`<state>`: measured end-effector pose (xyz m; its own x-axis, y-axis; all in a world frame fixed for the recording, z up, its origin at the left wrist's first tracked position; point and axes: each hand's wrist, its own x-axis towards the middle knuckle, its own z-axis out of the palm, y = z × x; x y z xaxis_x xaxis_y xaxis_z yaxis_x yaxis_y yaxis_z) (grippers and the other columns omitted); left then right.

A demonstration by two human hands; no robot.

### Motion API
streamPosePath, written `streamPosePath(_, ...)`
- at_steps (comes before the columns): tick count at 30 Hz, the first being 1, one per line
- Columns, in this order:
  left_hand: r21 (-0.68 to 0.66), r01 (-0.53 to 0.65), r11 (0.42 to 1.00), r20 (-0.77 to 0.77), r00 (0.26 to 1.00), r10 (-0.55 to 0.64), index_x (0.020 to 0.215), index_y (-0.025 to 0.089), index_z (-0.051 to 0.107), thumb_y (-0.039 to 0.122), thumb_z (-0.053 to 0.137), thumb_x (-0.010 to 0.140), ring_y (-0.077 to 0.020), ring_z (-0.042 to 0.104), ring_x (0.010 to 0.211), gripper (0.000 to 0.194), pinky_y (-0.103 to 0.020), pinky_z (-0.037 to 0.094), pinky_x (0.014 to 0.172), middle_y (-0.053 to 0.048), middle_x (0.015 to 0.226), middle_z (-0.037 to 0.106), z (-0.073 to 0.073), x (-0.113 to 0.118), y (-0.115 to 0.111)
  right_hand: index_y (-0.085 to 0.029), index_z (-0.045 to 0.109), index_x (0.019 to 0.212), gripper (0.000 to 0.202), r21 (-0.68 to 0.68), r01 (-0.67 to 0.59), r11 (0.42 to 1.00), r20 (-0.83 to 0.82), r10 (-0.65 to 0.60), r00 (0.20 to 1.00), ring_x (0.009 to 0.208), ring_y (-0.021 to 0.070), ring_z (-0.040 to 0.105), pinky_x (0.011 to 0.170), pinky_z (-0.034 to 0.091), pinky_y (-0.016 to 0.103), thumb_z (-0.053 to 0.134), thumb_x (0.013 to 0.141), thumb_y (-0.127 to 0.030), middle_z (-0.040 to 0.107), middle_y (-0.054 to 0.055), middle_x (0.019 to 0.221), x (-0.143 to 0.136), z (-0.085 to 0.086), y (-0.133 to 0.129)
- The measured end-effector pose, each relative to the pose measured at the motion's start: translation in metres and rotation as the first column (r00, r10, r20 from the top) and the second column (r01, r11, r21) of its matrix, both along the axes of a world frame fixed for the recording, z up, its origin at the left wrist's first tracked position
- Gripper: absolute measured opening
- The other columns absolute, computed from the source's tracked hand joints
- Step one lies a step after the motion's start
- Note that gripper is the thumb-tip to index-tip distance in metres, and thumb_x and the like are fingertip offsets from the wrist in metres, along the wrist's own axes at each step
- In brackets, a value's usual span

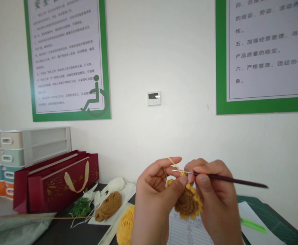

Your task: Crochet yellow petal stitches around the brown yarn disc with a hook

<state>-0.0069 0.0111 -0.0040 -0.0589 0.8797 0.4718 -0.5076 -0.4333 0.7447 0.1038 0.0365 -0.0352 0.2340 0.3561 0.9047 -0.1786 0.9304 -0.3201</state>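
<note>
Before a white wall (184, 68), the left hand (152, 200) pinches the crochet (188, 204), one finger raising yarn (173, 164); the right hand (219, 194) grips the hook (233, 180). Yellow edging looks largely formed, apparently unfastened.

"What can we see on the left poster (71, 116)?"
"We see a wheelchair sign (97, 97) by its bottom right corner."
"And the right poster (263, 106)?"
"Near its left edge, we read the words “产品质量的稳定” (257, 53)."

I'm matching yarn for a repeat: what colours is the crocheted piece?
Brown centre with a yellow edge on the crocheted piece, in the head view.
</note>
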Motion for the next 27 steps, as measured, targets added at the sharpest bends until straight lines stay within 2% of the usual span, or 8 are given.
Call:
streamPosePath(2, 0.012, -0.055, 0.998, -0.004, 0.998, 0.055, 0.097, 0.020, 0.084, 0.006, 0.086, 0.068, -0.0123, 0.067, 0.072, 0.033, -0.019, 0.053, 0.067, -0.001, 0.072, 0.073, -0.001, 0.002, -0.001, -0.026, 0.068, 0.103, 0.021, 0.285, 0.346, 0.894, 0.122, -0.392, 0.912, 0.077, 0.0161, 0.063, 0.065, 0.054, 0.031, 0.063, 0.092, -0.010, 0.067, 0.002, 0.084, 0.012, -0.002, 0.000)
streamPosePath(4, -0.009, 0.011, 1.000, 0.000, 1.000, -0.011, 0.099, 0.020, 0.084, 0.006, 0.088, 0.065, -0.0129, 0.066, 0.071, 0.036, -0.019, 0.052, 0.061, 0.000, 0.072, 0.072, -0.001, 0.002, -0.003, -0.026, 0.072, 0.098, 0.030, 0.543, 0.587, 0.600, 0.103, -0.742, 0.663, 0.080, 0.0168, 0.066, 0.073, 0.057, 0.036, 0.075, 0.080, -0.002, 0.072, 0.001, 0.088, 0.022, -0.004, 0.000)
streamPosePath(6, -0.078, 0.191, 0.978, 0.010, 0.982, -0.191, 0.099, 0.018, 0.084, 0.010, 0.093, 0.060, -0.0129, 0.066, 0.070, 0.041, -0.019, 0.052, 0.062, -0.001, 0.072, 0.071, 0.000, 0.000, -0.003, -0.025, 0.072, 0.089, 0.029, 0.618, 0.669, 0.414, -0.006, -0.848, 0.530, 0.080, 0.0167, 0.067, 0.073, 0.058, 0.038, 0.077, 0.076, 0.000, 0.074, 0.000, 0.089, 0.027, -0.006, 0.001)
streamPosePath(8, -0.150, 0.380, 0.913, 0.019, 0.924, -0.382, 0.098, 0.015, 0.084, 0.012, 0.096, 0.056, -0.0112, 0.065, 0.067, 0.044, -0.020, 0.052, 0.066, -0.002, 0.072, 0.071, 0.000, -0.004, -0.001, -0.023, 0.072, 0.091, 0.024, 0.612, 0.631, 0.477, -0.062, -0.766, 0.640, 0.073, 0.0159, 0.065, 0.064, 0.057, 0.036, 0.072, 0.082, -0.001, 0.073, 0.001, 0.086, 0.025, -0.005, 0.004)
streamPosePath(11, -0.178, 0.509, 0.842, 0.027, 0.858, -0.513, 0.096, 0.012, 0.084, 0.010, 0.095, 0.056, -0.0093, 0.064, 0.064, 0.042, -0.019, 0.051, 0.068, -0.004, 0.072, 0.073, 0.000, -0.011, 0.004, -0.019, 0.070, 0.103, 0.016, 0.501, 0.353, 0.790, -0.019, -0.397, 0.918, 0.064, 0.0166, 0.061, 0.055, 0.052, 0.035, 0.065, 0.092, -0.009, 0.069, 0.002, 0.076, 0.015, -0.002, 0.005)
streamPosePath(14, -0.156, 0.498, 0.853, 0.016, 0.865, -0.501, 0.095, 0.012, 0.084, 0.009, 0.093, 0.058, -0.0104, 0.066, 0.068, 0.039, -0.020, 0.052, 0.071, -0.004, 0.072, 0.073, -0.001, -0.016, 0.009, -0.019, 0.065, 0.103, 0.007, 0.286, 0.105, 0.952, -0.078, -0.086, 0.993, 0.064, 0.0166, 0.059, 0.057, 0.050, 0.034, 0.060, 0.099, -0.020, 0.064, 0.002, 0.072, 0.007, 0.000, 0.000)
streamPosePath(21, -0.120, 0.498, 0.859, -0.044, 0.862, -0.505, 0.082, 0.013, 0.084, 0.009, 0.094, 0.057, -0.0062, 0.063, 0.059, 0.028, -0.015, 0.048, 0.062, -0.001, 0.067, 0.072, 0.002, -0.022, 0.012, -0.023, 0.059, 0.088, 0.027, -0.086, -0.313, 0.946, -0.139, 0.300, 0.944, 0.058, 0.0135, 0.048, 0.054, 0.044, 0.027, 0.039, 0.106, -0.027, 0.048, -0.002, 0.061, 0.003, 0.003, -0.009)
streamPosePath(27, -0.115, 0.482, 0.869, -0.058, 0.870, -0.490, 0.088, 0.014, 0.084, 0.013, 0.093, 0.058, -0.0089, 0.063, 0.063, 0.032, -0.019, 0.048, 0.066, -0.004, 0.071, 0.073, 0.001, -0.023, 0.014, -0.024, 0.061, 0.095, 0.016, -0.025, -0.186, 0.982, -0.126, 0.182, 0.975, 0.065, 0.0140, 0.053, 0.061, 0.047, 0.028, 0.049, 0.105, -0.029, 0.056, -0.001, 0.068, 0.003, 0.002, -0.007)
